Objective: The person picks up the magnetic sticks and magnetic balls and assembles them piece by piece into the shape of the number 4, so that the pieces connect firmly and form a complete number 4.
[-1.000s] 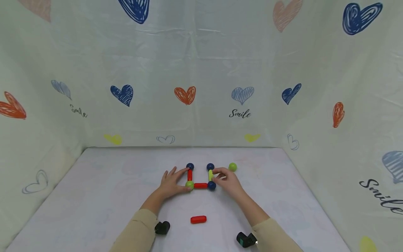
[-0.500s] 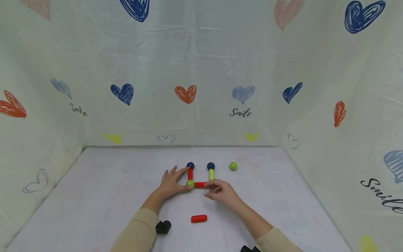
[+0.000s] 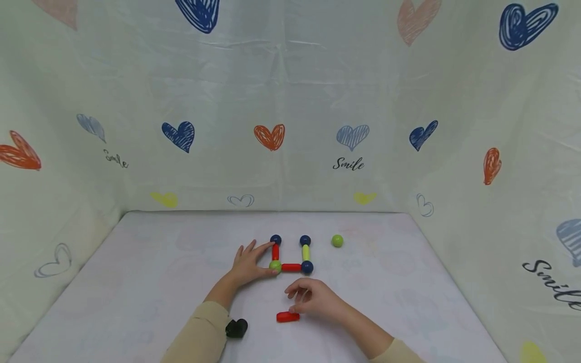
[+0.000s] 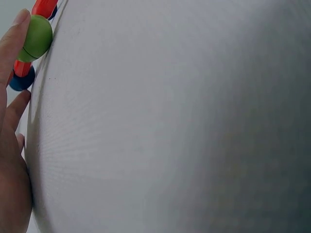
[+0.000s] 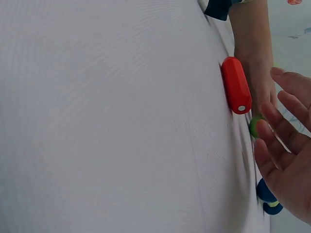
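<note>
An open-topped frame of toy building rods and balls lies on the table. Its left side is a red rod (image 3: 275, 252) between a dark blue ball (image 3: 276, 239) and a green ball (image 3: 274, 264). A second red rod (image 3: 291, 267) runs along the bottom to another blue ball (image 3: 307, 267), from which a yellow-green rod (image 3: 306, 253) leads up to a blue ball (image 3: 305, 240). My left hand (image 3: 246, 265) touches the left side, thumb at the green ball, index finger at the upper blue one. My right hand (image 3: 315, 298), holding nothing, is beside a loose red rod (image 3: 288, 317).
A loose green ball (image 3: 337, 240) lies right of the frame, toward the back of the white table (image 3: 150, 282). Behind the table hangs a pale cloth (image 3: 308, 91) printed with hearts. A black wrist device (image 3: 237, 328) sits by my left sleeve.
My right hand has left the yellow-green rod and come down toward me, passing the lower right blue ball, to the loose red rod. My left hand keeps its place.
</note>
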Demonstrator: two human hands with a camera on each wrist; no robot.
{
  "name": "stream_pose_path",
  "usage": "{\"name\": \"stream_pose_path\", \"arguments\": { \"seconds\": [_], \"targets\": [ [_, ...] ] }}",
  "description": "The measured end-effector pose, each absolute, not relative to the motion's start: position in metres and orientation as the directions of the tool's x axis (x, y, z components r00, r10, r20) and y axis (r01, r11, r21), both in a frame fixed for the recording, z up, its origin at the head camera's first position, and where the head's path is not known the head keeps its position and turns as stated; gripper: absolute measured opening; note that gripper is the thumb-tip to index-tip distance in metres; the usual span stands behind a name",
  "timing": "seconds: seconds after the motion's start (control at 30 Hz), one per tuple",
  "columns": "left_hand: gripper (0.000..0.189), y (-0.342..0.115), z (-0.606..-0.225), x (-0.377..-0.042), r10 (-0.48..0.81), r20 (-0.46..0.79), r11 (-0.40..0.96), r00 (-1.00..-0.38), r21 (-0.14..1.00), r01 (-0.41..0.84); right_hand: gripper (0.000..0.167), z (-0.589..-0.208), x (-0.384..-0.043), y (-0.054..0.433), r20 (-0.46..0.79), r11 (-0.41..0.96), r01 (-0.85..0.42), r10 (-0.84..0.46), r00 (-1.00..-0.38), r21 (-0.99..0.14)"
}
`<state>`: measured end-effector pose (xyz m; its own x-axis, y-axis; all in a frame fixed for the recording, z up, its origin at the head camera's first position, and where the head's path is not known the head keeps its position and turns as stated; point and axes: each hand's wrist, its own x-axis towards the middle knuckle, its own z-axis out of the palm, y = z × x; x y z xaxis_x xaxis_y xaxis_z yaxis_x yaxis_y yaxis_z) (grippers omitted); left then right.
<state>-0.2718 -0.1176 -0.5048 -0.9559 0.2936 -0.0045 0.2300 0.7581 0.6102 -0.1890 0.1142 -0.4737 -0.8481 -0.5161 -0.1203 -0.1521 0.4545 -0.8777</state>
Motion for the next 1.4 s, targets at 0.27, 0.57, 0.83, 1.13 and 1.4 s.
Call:
{"name": "stream_pose_path", "arguments": {
  "seconds": [0.27,0.57,0.83,1.13,1.4],
  "targets": [
    [0.082,-0.118,-0.505,-0.272,0.297,0.011,0.76,-0.955,0.603,0.244,0.03,-0.483,-0.187,0.111,-0.153,0.455,-0.162,-0.579,-0.801,-0.876],
    [0.081,-0.118,-0.507,-0.271,0.298,0.014,0.755,-0.954,0.608,0.245,0.029,-0.488,-0.183,0.107,-0.156,0.485,-0.206,-0.605,-0.781,-0.85],
    [0.08,-0.119,-0.507,-0.272,0.304,0.026,0.757,-0.952,0.6,0.258,0.029,-0.487,-0.182,0.104,-0.152,0.509,-0.222,-0.593,-0.791,-0.832],
    [0.079,-0.118,-0.506,-0.271,0.282,-0.004,0.752,-0.959,0.622,0.219,0.027,-0.486,-0.182,0.104,-0.183,0.529,-0.19,-0.573,-0.799,-0.827],
    [0.079,-0.118,-0.509,-0.271,0.276,-0.005,0.753,-0.961,0.623,0.213,0.026,-0.482,-0.186,0.11,-0.189,0.505,-0.154,-0.563,-0.805,-0.849]
  ]
}}
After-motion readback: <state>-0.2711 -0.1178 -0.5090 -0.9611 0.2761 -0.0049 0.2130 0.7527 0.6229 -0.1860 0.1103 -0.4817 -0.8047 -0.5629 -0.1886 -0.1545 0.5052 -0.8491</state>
